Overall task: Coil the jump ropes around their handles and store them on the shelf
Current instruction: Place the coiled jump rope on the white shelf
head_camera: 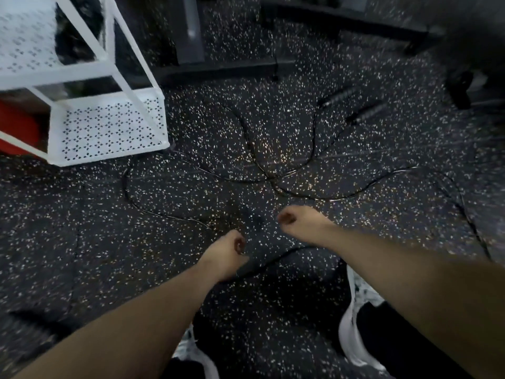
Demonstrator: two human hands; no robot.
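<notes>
Left hand [224, 255] grips a black handle [247, 266]; right hand [296, 220] curled, seemingly empty; rope [246, 127] sprawls on floor [82, 228].

I see my left hand [226, 253] curled on a black handle [247, 265] low over the speckled floor [82, 228]. My right hand [297, 220] is curled too, just above it; I cannot tell if it holds anything. Thin black ropes [262, 170] lie in loops ahead. Two more handles [352, 105] lie farther off. A white shelf [109, 127] stands at the left.
</notes>
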